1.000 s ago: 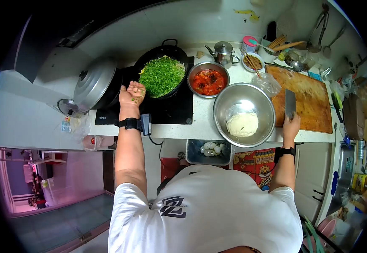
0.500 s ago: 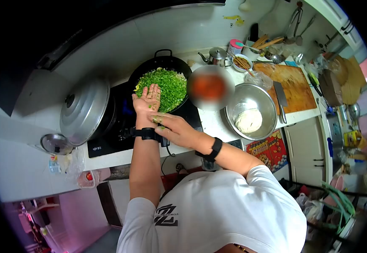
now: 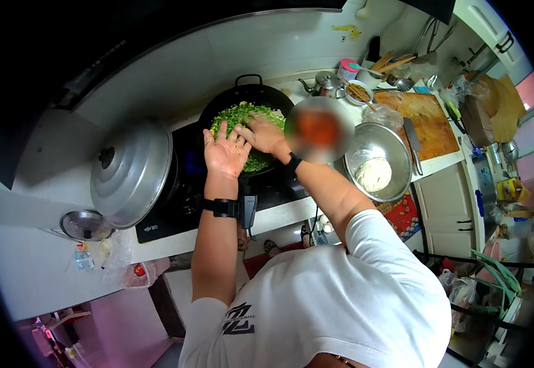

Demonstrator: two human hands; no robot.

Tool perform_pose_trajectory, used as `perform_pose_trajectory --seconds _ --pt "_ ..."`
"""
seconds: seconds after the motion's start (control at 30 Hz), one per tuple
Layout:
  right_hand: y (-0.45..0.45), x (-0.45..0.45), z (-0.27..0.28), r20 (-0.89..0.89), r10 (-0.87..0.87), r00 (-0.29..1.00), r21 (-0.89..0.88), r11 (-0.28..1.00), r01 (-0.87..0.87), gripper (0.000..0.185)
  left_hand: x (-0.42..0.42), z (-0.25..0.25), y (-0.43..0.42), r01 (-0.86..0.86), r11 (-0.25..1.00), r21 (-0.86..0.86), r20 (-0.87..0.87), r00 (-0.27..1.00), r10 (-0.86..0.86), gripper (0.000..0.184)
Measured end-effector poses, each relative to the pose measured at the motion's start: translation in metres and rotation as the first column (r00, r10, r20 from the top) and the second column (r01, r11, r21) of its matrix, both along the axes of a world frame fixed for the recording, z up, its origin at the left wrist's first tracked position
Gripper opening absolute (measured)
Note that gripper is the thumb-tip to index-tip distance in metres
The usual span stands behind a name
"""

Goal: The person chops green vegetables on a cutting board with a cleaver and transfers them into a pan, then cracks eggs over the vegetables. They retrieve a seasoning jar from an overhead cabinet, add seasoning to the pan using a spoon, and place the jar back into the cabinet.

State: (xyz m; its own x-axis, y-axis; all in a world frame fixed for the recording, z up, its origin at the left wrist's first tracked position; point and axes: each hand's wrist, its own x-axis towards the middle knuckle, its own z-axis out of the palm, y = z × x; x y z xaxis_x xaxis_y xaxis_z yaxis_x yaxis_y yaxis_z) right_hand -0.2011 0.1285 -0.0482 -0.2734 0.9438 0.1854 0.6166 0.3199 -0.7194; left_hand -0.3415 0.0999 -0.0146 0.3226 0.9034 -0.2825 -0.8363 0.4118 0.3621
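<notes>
White shirt [image 3: 316, 300] closest to camera; both arms reach out from it; dark wristband [image 3: 221, 207] on left wrist, with a grey box [image 3: 249, 211] just beside it; second dark band [image 3: 293, 162] on right wrist; white desk [image 3: 285, 214] runs across ahead, black cooktop [image 3: 162, 224] on its left part.

Hands: left hand [image 3: 225, 152] palm up, fingers spread wide, nothing visible in its grip, over the near side of the wok; right hand [image 3: 264, 132] just right of it, over the wok, fingers stretched forward and left, motion-blurred; can't tell if it grips anything or touches the greens; fingers of the two are very close, contact unclear.

Chopped greens [image 3: 233, 116] sit inside the black wok [image 3: 236, 93], on the cooktop, partly hidden by both hands; paler bits show at the edges of the pile.

Left of the wok: small glass lid [image 3: 86, 226] nearer, big metal lid [image 3: 135, 175] beyond it, tilted; right side: steel bowl [image 3: 365, 141] near the desk edge, pale dough [image 3: 374, 175] inside; bowl of red food [image 3: 318, 129] between it and the wok, heavily blurred; cleaver [image 3: 413, 135] at the left edge of the wooden board [image 3: 429, 119]; clear plastic bag [image 3: 383, 116] beside that board; farther back, small bowl [image 3: 359, 92] of brown food with chopsticks across it, metal teapot [image 3: 326, 83] to its left, pink-topped can [image 3: 348, 69] behind.
</notes>
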Motion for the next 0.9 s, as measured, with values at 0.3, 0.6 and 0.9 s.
perform_pose_trajectory --seconds 0.3,0.6,0.9 --pt "-0.002 -0.025 0.012 -0.085 0.167 0.982 0.212 0.966 -0.146 0.060 -0.005 -0.001 0.024 0.079 0.997 -0.006 -0.082 0.993 -0.080 0.078" --pt "0.007 -0.005 0.023 0.296 0.050 0.954 0.085 0.993 -0.078 0.061 0.026 -0.011 0.024 0.082 0.988 0.134 -0.565 0.825 0.008 0.053" --pt "-0.029 0.007 0.043 0.305 0.165 0.938 0.105 0.973 -0.205 0.064 0.026 -0.027 0.055 -0.189 0.980 0.061 -0.626 0.758 0.185 0.032"
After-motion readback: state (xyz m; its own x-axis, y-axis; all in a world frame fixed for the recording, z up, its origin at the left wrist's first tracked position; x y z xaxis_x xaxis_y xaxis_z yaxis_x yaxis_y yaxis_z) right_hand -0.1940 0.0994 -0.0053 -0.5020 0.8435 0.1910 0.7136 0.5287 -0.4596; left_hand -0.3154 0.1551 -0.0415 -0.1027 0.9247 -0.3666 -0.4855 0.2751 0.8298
